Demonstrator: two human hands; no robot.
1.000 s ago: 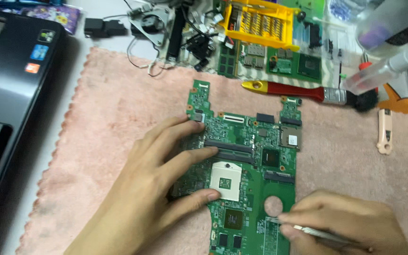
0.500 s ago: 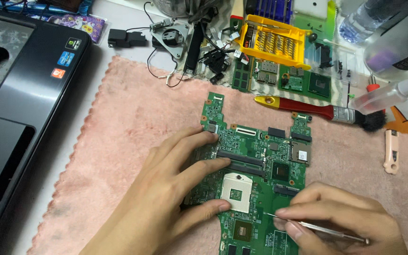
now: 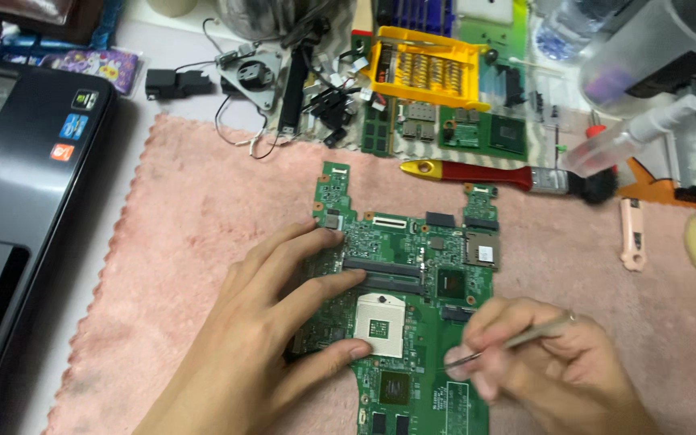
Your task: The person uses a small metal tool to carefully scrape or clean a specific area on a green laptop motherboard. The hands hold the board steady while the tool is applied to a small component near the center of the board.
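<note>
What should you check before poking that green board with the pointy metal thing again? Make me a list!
1. Board held steady: ok. The left hand lies flat on the green circuit board, fingers spread over its left side.
2. Tool gripped: ok. The right hand pinches the thin metal tool.
3. Tip placement: cannot tell. The tip is blurred, near the board's right middle.
4. Soft surface under the board: ok. It rests on the pink cloth.
5. Square socket uncovered: ok. The fingers lie beside it, not on it.
6. Brush within reach: ok. The red-handled brush lies just behind the board.
</note>
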